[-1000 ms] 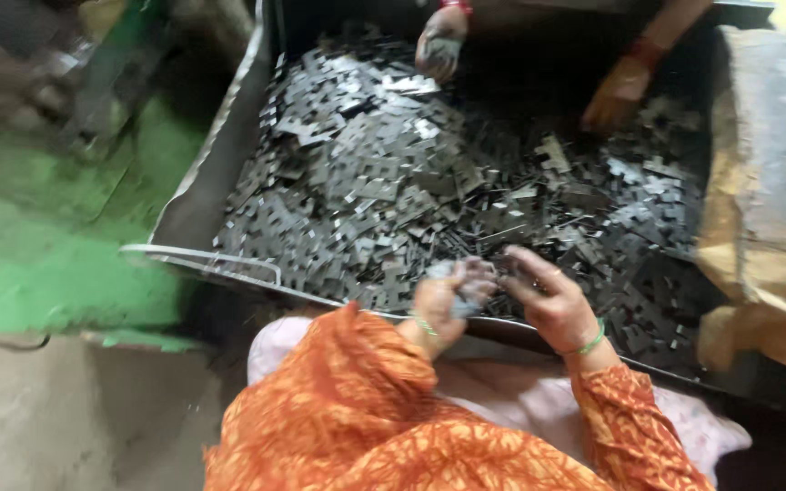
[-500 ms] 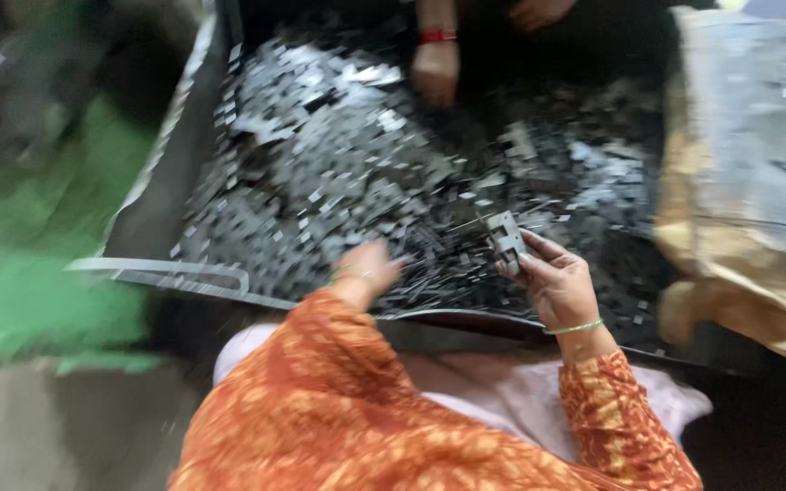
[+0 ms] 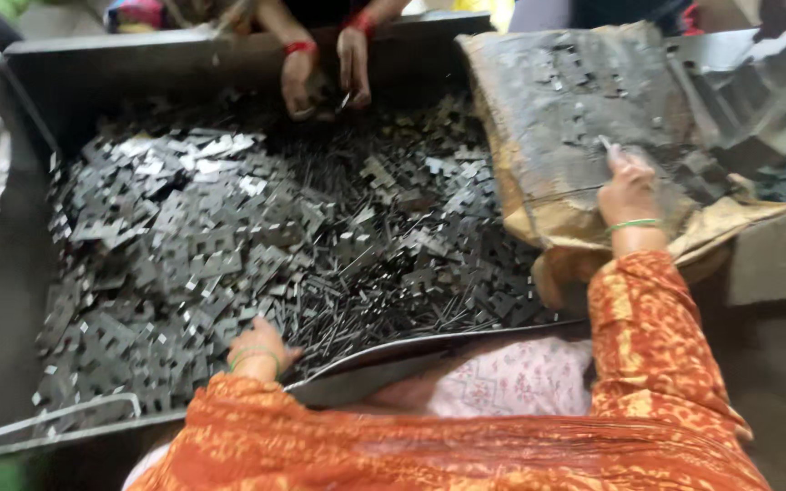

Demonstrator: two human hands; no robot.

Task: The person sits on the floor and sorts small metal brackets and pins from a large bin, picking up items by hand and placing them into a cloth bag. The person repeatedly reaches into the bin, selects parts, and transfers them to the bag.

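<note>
Metal bin, wide and dark grey, filling most of the head view, walls sloping up at the left and far sides. Heaped inside, flat stamped metal pieces, cross-shaped and notched, some bright, most dull, mixed with thin straight strips towards the middle. Bent near rim of the bin curving across the lower centre. Off to the right, worn cardboard sheet, torn at the edges, resting tilted over the bin's right side and carrying its own scatter of the same grey pieces. Beyond that, blurred grey stack at the top right corner, too smeared to name. Orange patterned sleeves along the bottom edge, pale printed cloth showing between them.

Left hand, green bangle at the wrist, down in the pile just inside the near rim, fingers buried among the pieces; cannot tell whether closed on anything. Right hand, also bangled in green, well apart from the left, lying on the cardboard sheet with fingers stretched forward and spread, touching the pieces there, gripping nothing that shows.

At the far wall, another person's two hands, red bands at the wrists, close together over the pile, one pinching a small piece.
</note>
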